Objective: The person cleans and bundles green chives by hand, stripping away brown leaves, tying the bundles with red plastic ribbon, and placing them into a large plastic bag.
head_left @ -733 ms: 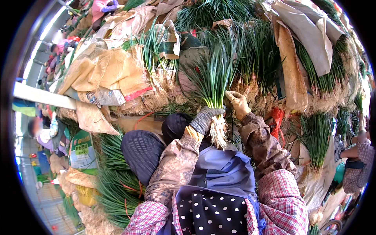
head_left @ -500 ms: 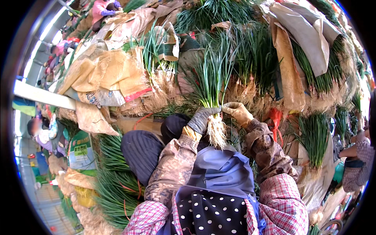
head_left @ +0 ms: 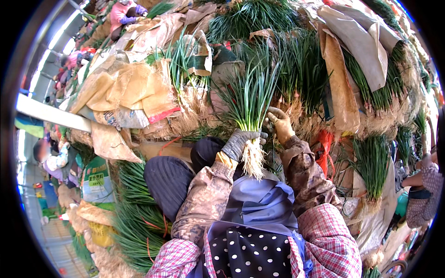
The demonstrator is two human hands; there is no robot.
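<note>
I have the left hand (head_left: pixel 238 142) wrapped round green onions (head_left: pixel 251 109), roots (head_left: pixel 253 160) below its fingers, the right hand (head_left: pixel 282 126) half-curled beside them, its hold I cannot tell

Rough fibrous roots (head_left: pixel 252 161); creased cloth apron (head_left: pixel 262 199); matt sacking (head_left: pixel 125 88).

Hands counted: one left hand (head_left: pixel 239 144), one right hand (head_left: pixel 281 124), both gloved.
From here I tally one held bunch of green stalks (head_left: pixel 251 109), one white pole (head_left: pixel 53 113), two dark knees (head_left: pixel 168 185).
</note>
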